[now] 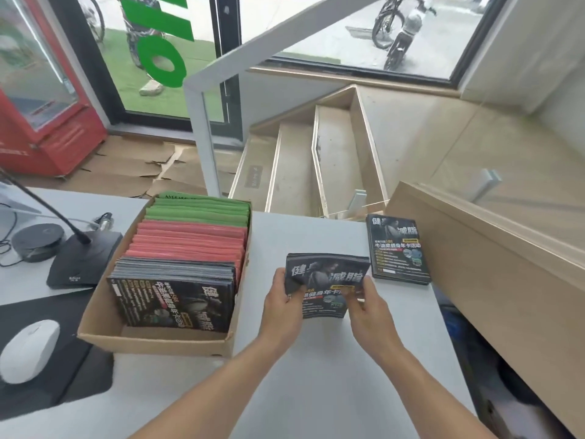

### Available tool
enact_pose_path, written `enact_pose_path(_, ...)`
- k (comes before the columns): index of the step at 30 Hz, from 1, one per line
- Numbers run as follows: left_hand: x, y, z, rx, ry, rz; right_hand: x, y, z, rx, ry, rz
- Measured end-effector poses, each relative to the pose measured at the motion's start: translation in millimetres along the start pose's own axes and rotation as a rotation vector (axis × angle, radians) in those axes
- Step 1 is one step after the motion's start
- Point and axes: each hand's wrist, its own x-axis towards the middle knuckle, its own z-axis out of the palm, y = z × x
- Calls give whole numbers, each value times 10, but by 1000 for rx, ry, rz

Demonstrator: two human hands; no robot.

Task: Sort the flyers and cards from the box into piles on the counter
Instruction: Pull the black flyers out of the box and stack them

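Note:
A cardboard box stands on the white counter, left of centre. Inside it stand black flyers at the front, pink cards behind them and green cards at the back. Both my hands hold a thick bundle of black flyers just above the counter, right of the box. My left hand grips its left edge and my right hand grips its right edge. A pile of the same black flyers lies flat on the counter further right.
A white mouse rests on a black mat at the left. A desk microphone base and a round black device stand behind it. A wooden ledge borders the counter on the right; stairs descend beyond.

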Motion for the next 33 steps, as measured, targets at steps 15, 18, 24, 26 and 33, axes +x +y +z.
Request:
enact_pose_path(15, 12, -14, -66, 224, 117, 534, 54, -135, -8, -140, 148, -348)
enact_pose_path(18, 33, -28, -49, 240, 133, 534, 82, -105, -16, -160, 154, -352)
enact_pose_path(24, 120, 28, -32, 210, 127, 538, 128, -74, -63, -159, 209, -440)
enact_pose_path(26, 157, 41, -17, 213, 127, 535, 137, -47, -77, -173, 213, -460)
enact_pose_path(33, 325, 43, 117, 213, 90, 472, 304, 37, -162, -150, 170, -397)
